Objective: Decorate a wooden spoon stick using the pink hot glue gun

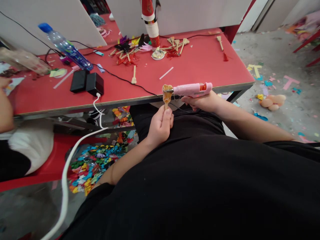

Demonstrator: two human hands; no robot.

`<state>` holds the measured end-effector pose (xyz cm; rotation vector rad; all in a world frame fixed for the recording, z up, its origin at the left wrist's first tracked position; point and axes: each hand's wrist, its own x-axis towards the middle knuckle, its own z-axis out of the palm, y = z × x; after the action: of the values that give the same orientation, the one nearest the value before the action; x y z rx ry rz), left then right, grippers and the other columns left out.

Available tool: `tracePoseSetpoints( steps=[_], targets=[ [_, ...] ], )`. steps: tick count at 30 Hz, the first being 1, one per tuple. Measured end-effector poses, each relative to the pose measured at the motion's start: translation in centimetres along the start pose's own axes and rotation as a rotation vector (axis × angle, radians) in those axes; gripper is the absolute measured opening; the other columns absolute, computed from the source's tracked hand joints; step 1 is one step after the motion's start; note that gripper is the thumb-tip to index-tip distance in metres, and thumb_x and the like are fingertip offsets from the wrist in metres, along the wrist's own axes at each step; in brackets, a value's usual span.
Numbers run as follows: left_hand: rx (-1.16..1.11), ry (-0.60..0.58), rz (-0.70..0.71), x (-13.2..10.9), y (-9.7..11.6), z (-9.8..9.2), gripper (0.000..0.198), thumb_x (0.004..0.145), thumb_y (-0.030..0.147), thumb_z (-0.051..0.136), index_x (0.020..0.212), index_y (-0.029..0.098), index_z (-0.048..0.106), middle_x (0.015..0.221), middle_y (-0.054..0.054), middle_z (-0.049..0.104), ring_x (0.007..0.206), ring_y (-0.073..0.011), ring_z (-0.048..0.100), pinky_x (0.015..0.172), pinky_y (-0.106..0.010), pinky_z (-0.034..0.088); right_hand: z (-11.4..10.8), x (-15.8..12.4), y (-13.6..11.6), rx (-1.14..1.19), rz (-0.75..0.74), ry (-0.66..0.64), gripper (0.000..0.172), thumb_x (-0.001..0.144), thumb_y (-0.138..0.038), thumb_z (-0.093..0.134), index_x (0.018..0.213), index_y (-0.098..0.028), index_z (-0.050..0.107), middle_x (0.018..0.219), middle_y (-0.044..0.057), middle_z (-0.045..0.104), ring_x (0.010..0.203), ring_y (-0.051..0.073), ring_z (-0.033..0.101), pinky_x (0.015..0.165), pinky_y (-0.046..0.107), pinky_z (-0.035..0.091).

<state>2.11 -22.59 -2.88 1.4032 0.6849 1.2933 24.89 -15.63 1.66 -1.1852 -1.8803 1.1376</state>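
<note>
Upright in my left hand [161, 125] is a small wooden stick with a wide tan head [167, 95], pinched by its lower end between thumb and fingers. My right hand [203, 101] is wrapped round the handle of a pink glue gun [191, 90]. The gun points left, and its metal nozzle meets the tan head near the top. Both hands are just off the front edge of the red table [200, 66]. On the tabletop near them lie a clear glue stick [166, 73] and another wooden stick piece [134, 75].
Feathered sticks [127, 50] and several plain ones [178, 43] lie at the back, beside a small round dish [158, 54]. Left are a blue-capped bottle [67, 46], black boxes [95, 83] and a white cable [65, 176]. Another person's arm [5, 110] shows at far left. Colourful scraps [92, 163] cover the floor.
</note>
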Motion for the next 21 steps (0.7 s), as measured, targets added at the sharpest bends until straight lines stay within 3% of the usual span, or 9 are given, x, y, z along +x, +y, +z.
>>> tracePoseSetpoints(
  steps=[21],
  targets=[
    [0.003,0.0,-0.003,-0.03,0.04,0.01,0.045,0.117,0.06,0.06,0.092,0.026,0.048,0.062,0.011,0.034,0.047,-0.0075,0.031,0.045,-0.022,0.029,0.39,0.14,0.36,0.078,0.003,0.005,0.035,0.097,-0.05,0.087,0.111,-0.019,0.081,0.066,-0.003,0.066,0.049,0.012,0.053,0.044,0.025,0.044]
  ],
)
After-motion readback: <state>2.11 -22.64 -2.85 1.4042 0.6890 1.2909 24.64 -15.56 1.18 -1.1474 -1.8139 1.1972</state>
